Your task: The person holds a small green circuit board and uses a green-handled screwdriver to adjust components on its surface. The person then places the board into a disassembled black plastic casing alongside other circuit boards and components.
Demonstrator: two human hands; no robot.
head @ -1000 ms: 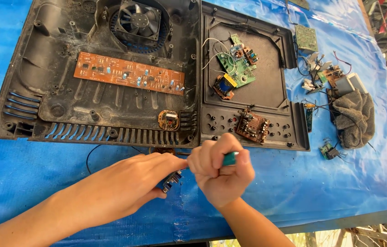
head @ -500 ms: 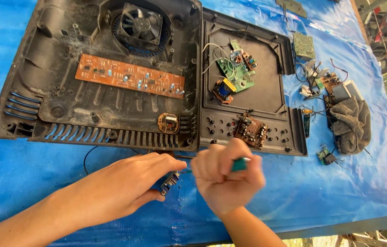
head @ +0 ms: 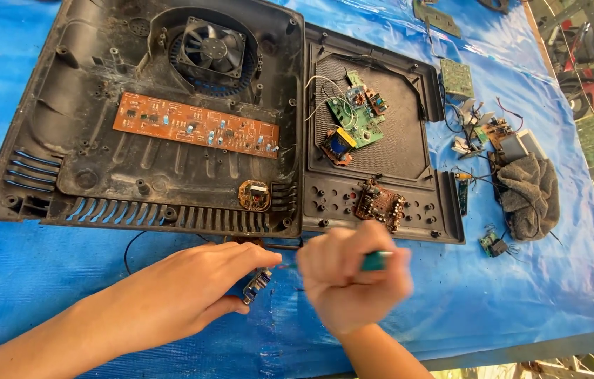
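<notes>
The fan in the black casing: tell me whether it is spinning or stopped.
Stopped. The fan shows each blade sharply with no blur, while the right hand in the same head view is smeared by motion.

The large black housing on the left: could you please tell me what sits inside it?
Inside the black housing are a fan, a long orange circuit board and a small round copper part. Whatever lies beneath them is covered.

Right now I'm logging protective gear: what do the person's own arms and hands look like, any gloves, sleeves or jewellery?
Both are bare. The left hand and right hand show no gloves, rings or watch, and no sleeves reach the visible forearms. The right hand is motion-blurred, so small details on its fingers can't be confirmed.
</notes>
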